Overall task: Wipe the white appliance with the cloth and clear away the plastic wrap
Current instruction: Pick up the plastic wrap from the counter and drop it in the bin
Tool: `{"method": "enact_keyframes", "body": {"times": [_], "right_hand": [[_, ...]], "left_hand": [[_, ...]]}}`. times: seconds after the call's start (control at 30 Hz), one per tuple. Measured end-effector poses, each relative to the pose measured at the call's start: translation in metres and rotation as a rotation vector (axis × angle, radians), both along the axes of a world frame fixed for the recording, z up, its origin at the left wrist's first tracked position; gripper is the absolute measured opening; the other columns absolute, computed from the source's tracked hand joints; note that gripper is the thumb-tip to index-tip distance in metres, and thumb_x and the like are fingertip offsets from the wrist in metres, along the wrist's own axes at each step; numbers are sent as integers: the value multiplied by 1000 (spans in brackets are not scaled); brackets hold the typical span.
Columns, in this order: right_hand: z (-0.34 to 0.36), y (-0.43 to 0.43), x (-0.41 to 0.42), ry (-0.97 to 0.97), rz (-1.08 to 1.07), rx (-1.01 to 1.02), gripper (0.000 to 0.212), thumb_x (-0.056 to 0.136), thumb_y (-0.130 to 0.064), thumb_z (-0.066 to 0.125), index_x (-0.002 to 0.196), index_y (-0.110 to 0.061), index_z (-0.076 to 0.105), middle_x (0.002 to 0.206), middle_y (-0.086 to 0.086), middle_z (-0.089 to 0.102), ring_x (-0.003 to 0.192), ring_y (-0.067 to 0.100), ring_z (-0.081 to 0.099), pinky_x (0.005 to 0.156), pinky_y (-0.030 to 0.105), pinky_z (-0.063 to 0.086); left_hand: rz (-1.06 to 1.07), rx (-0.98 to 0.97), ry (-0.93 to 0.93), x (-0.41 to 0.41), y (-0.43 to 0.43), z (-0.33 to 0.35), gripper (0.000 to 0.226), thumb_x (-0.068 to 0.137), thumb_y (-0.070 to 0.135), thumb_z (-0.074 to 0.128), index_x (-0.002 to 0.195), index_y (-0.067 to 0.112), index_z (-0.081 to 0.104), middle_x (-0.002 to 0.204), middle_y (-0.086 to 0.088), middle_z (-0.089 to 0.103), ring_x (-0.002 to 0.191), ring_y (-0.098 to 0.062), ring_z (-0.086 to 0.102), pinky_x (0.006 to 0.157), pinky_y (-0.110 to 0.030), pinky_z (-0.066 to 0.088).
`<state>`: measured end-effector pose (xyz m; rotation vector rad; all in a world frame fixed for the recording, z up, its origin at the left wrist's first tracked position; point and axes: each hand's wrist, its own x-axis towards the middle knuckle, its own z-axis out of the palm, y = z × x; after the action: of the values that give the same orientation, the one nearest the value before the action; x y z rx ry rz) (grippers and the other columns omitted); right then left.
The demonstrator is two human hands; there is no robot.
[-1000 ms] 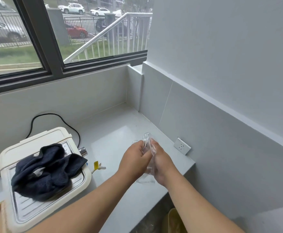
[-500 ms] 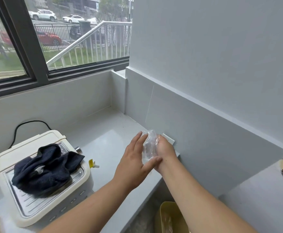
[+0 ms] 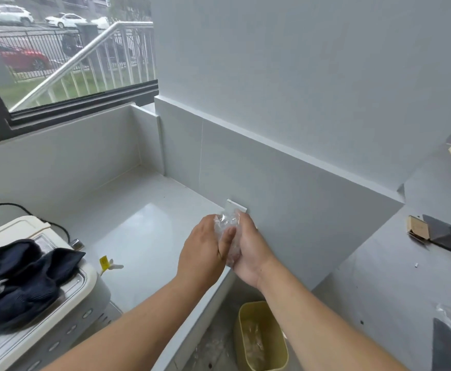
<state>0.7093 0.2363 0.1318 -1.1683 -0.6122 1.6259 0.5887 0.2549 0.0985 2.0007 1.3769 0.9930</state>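
At far left, the dark cloth (image 3: 23,279) lies bunched on the lid of the white appliance (image 3: 85,285), which stands on the worktop (image 3: 149,226). At centre, my left hand (image 3: 205,253) and right hand (image 3: 248,250) press together, fingers curled around the crumpled plastic wrap (image 3: 225,223) held between them. Below right, a yellow bin (image 3: 262,336) stands on the floor.

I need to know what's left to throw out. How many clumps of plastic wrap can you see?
2: plastic wrap crumpled between both hands, and more wrap already inside the yellow bin below. Others may lie out of view.
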Motion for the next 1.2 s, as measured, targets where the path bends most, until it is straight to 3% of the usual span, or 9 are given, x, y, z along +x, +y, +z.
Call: {"method": "enact_keyframes", "body": {"times": [0.07, 0.2, 0.33, 0.43, 0.6, 0.67, 0.9, 1.07, 1.2], "right_hand": [[-5, 0, 14, 22, 31, 13, 56, 86, -71, 58, 110, -26, 81, 113, 2, 76, 106, 19, 69, 86, 32, 52], [-24, 1, 57, 1, 7, -24, 62, 85, -52, 73, 135, -16, 64, 100, 3, 70, 90, 20, 66, 66, 30, 49], [-48, 3, 97, -164, -85, -43, 38, 78, -38, 75, 111, -21, 66, 82, 0, 71, 69, 17, 65, 59, 29, 45], [-73, 5, 120, -347, -137, -83, 25, 83, -25, 72, 107, -28, 67, 104, 6, 74, 73, 17, 69, 57, 31, 53], [-113, 10, 131, -593, -77, -65, 34, 94, -16, 60, 101, -48, 69, 111, -9, 70, 51, -6, 59, 45, 14, 45], [-130, 15, 132, -636, -45, -48, 40, 97, -10, 55, 98, -47, 70, 113, -10, 68, 44, -3, 53, 40, 12, 38], [-180, 33, 139, -761, -2, -39, 46, 96, -8, 50, 89, -50, 66, 125, -8, 57, 94, 0, 58, 60, 11, 43], [-218, 32, 164, -1006, 26, -141, 15, 86, -17, 52, 83, -32, 55, 102, -4, 54, 71, 10, 62, 56, 28, 49], [-249, 33, 167, -1161, 141, -154, 7, 79, -18, 47, 75, -23, 49, 87, -4, 53, 72, 22, 55, 56, 35, 46]], "left_hand": [[-6, 25, 41, 12, 2, -6, 45, 98, 77, 21, 103, 39, 46, 96, 11, 59, 89, -13, 55, 69, -29, 42], [-47, 36, 146, 50, 6, -18, 64, 102, 69, 21, 118, 19, 56, 117, -2, 58, 106, -24, 53, 88, -42, 49], [-179, -36, 318, 81, 17, -38, 57, 102, 62, 34, 135, 21, 56, 143, -1, 50, 126, -27, 50, 99, -43, 48], [-243, -49, 418, 89, 32, -57, 60, 95, 66, 45, 139, 26, 54, 148, 4, 49, 132, -24, 49, 104, -40, 46], [-362, -126, 632, 95, 57, -91, 81, 84, 77, 42, 149, 29, 43, 161, 3, 39, 145, -23, 38, 115, -41, 38], [-384, -162, 675, 96, 65, -105, 88, 80, 82, 36, 150, 30, 42, 165, 2, 34, 149, -24, 34, 118, -43, 35], [-407, -256, 664, 88, 86, -146, 92, 76, 95, 39, 150, 40, 43, 168, 8, 31, 154, -18, 24, 126, -43, 23], [-309, -119, 718, 91, 94, -175, 83, 87, 87, 35, 150, 33, 46, 169, 1, 32, 156, -24, 22, 128, -50, 18], [-255, -103, 733, 106, 102, -203, 73, 92, 74, 39, 149, 28, 46, 168, -5, 33, 155, -31, 27, 127, -53, 21]]}}
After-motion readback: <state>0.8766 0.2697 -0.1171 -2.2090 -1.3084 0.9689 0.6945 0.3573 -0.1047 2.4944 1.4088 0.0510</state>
